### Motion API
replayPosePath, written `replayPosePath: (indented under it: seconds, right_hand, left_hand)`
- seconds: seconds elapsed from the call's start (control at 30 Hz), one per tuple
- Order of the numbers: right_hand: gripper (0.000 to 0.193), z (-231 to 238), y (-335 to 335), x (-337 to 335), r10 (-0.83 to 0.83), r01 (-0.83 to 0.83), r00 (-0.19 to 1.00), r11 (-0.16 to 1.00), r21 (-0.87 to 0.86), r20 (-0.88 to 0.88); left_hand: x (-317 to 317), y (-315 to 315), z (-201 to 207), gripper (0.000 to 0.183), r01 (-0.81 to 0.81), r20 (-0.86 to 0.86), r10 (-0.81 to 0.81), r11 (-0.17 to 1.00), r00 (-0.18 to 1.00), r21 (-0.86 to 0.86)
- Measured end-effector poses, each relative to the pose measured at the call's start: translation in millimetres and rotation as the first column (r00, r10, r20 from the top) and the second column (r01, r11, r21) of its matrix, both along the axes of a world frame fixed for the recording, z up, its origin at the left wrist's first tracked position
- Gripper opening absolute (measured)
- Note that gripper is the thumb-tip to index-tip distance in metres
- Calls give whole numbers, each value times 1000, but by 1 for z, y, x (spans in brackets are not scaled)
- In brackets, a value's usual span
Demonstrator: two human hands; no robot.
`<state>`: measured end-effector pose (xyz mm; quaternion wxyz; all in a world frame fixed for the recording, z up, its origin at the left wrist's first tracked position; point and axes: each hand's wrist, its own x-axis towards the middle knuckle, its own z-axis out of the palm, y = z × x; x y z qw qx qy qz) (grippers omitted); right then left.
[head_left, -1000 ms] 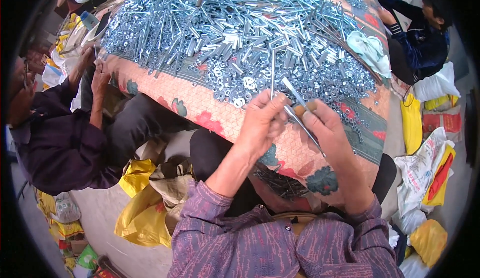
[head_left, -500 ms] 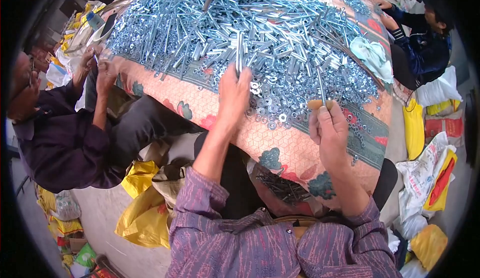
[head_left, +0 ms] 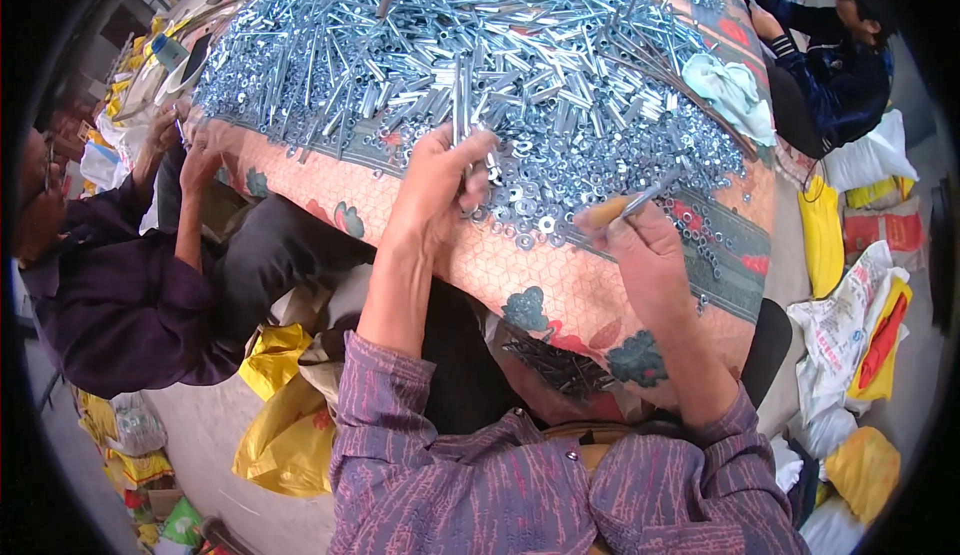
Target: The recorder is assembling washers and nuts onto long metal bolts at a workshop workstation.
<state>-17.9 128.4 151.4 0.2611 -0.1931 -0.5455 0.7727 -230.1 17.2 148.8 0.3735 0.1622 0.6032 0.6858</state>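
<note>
Left hand: the left hand (head_left: 440, 190) is clenched on a long zinc-plated bolt (head_left: 462, 105), which stands up out of the fist toward 12 o'clock; fingertips rest at the near edge of the hardware pile.
Right hand: the right hand (head_left: 645, 250) grips a thin metal tool with a yellowish handle (head_left: 628, 207), its tip pointing to 2 o'clock, just over the scattered washers.
Bolt pile: a heap of bolts and rods (head_left: 450, 35) covers the far part of the table, at 12 o'clock from both hands.
Washers: loose washers and nuts (head_left: 530, 215) lie between the two hands, touching the pile's near rim.
Table cover: a floral orange cloth (head_left: 520, 275) drapes over the table edge toward the person.
Rag: a pale cloth (head_left: 735, 90) lies on the pile at 2 o'clock.
Co-workers: a person in a dark purple sleeve (head_left: 120, 285) sits at 9 o'clock, hands at the table edge; another person in dark blue (head_left: 840, 65) works at 2 o'clock.
Floor: yellow bags (head_left: 285, 425) lie at 7 o'clock.
</note>
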Motion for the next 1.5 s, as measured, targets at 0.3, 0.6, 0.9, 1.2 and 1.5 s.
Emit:
replayPosePath:
  seconds: [0.3, 0.6, 0.9, 1.2, 1.5]
  right_hand:
    - [13, 12, -17, 0, -58, 120, 980, 934, 336, -189]
    - [16, 8, -20, 2, -39, 223, 971, 524, 822, -238]
    - [36, 15, -23, 0, 106, 17, 990, 581, 814, -96]
    - [71, 19, -6, -28, 237, -306, 944, 373, 876, 228]
    - [33, 33, 76, -128, -101, -198, 961, 403, 893, 259]
  left_hand:
    - [64, -6, -9, 25, 59, 474, -222, 941, 852, 334]
    - [77, -12, -19, 18, -16, 579, -239, 916, 779, 400]
    - [71, -18, -28, 14, -103, 656, -270, 876, 705, 471]
    - [75, -19, -23, 11, -108, 659, -271, 874, 702, 474]
    - [80, -16, -21, 24, -172, 707, -171, 906, 686, 387]
